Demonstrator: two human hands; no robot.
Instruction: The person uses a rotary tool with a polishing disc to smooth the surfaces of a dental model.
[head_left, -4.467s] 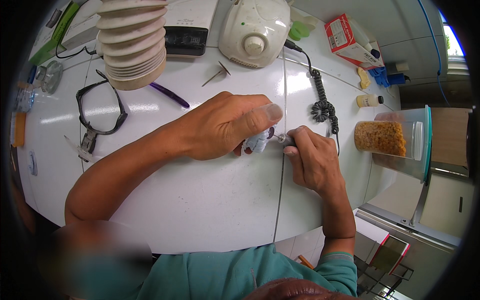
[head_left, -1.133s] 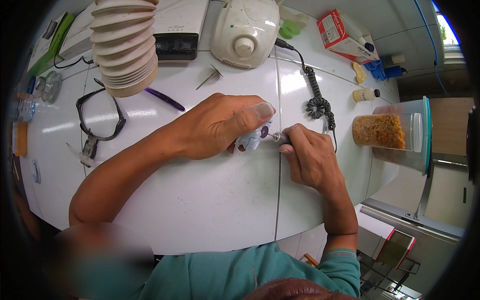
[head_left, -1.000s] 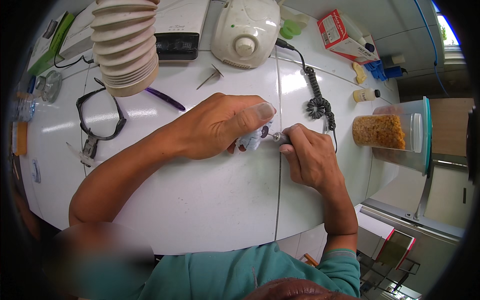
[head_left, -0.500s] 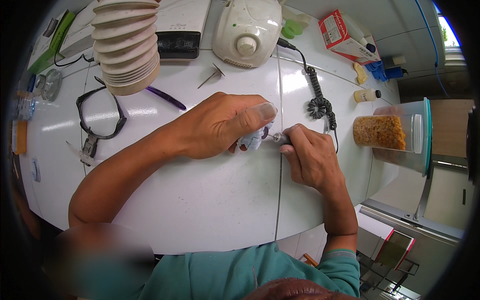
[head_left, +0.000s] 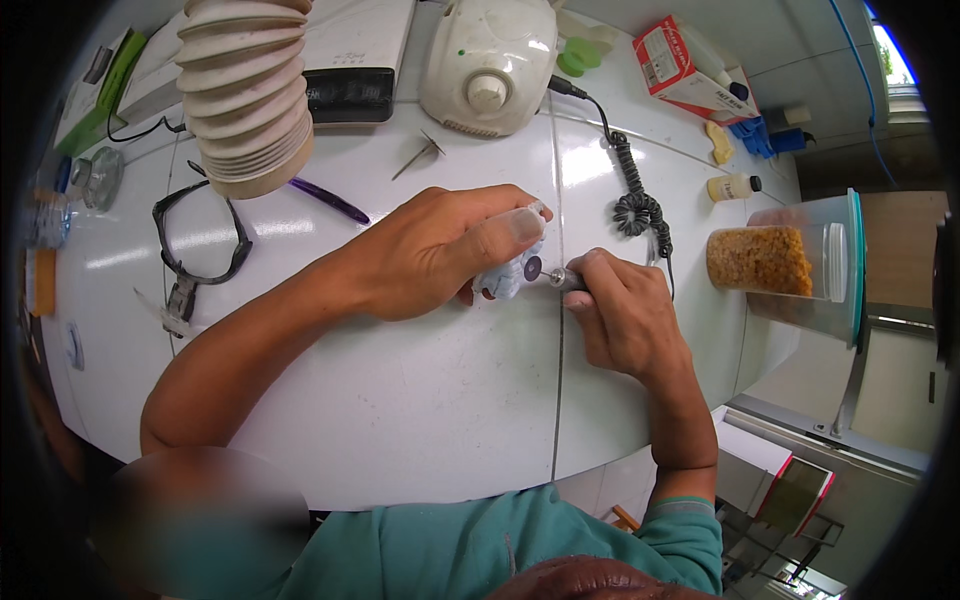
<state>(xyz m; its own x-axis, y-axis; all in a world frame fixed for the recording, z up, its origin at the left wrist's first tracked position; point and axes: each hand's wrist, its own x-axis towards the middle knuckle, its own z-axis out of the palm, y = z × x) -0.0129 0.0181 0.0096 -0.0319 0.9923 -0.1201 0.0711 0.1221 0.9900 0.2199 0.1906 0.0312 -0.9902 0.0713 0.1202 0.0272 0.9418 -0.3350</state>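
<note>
My left hand (head_left: 440, 255) is closed around a small pale-blue piece (head_left: 503, 280), lumpy like a plaster dental cast; the fingers and palm hide much of it. In my right hand (head_left: 625, 305) is a grey rotary handpiece (head_left: 573, 280), gripped near its front end and pointing left. A small dark cutting disc (head_left: 533, 268) sits on its thin shank, right at the blue piece's right side; whether it touches cannot be made out. Both hands are held over the middle of the white table (head_left: 430, 400).
A ribbed hose (head_left: 245, 100) hangs at upper left, above safety glasses (head_left: 205, 225) and a purple pen (head_left: 330, 200). Behind stand a control box with a dial (head_left: 488, 70) and a coiled black cord (head_left: 640, 205). A spare disc on a shank (head_left: 420, 155) lies nearby. Right is a tub of yellow granules (head_left: 765, 262).
The disc now shows its flat face more, where before it was seen nearly edge-on. The blue piece has turned slightly in my left hand. Both hands stay in nearly the same place.
</note>
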